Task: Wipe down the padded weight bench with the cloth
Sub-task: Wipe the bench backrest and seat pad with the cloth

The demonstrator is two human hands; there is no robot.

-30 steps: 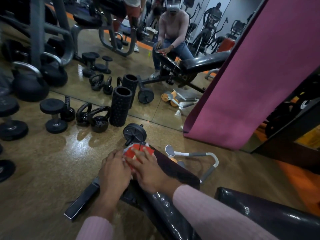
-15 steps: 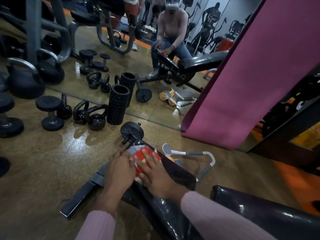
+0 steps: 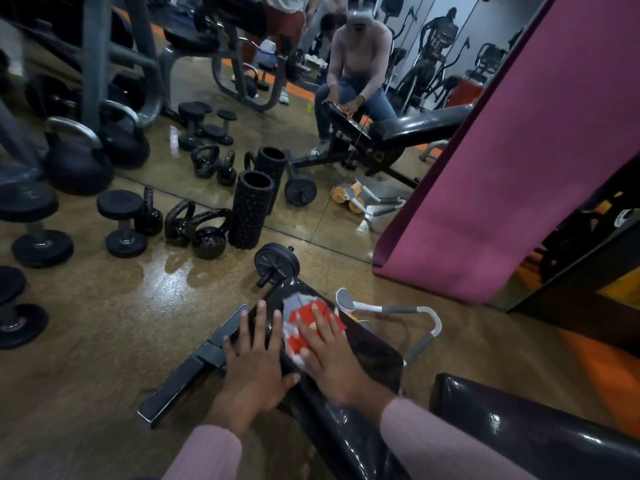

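Observation:
The black padded weight bench [image 3: 367, 344] runs from the bottom of the view up to its narrow far end. A red, white and grey cloth [image 3: 304, 318] lies flat on that far end. My right hand [image 3: 332, 358] presses on the cloth with straight, spread fingers, hiding its near part. My left hand [image 3: 254, 362] rests flat on the pad's left edge beside the cloth, fingers spread. Pink sleeves cover both forearms.
A black foot bar [image 3: 187, 375] sticks out left of the bench. An ab wheel [image 3: 276, 263], foam roller [image 3: 251, 209], kettlebells [image 3: 207, 233] and dumbbells [image 3: 123, 223] stand on the floor before a mirror. A pink mat [image 3: 502, 161] leans right. A grey-handled device [image 3: 408, 317] lies right.
Both hands slid back along the pad toward me, dragging the cloth down from the bench tip. My left hand moved off the cloth onto the pad's left edge.

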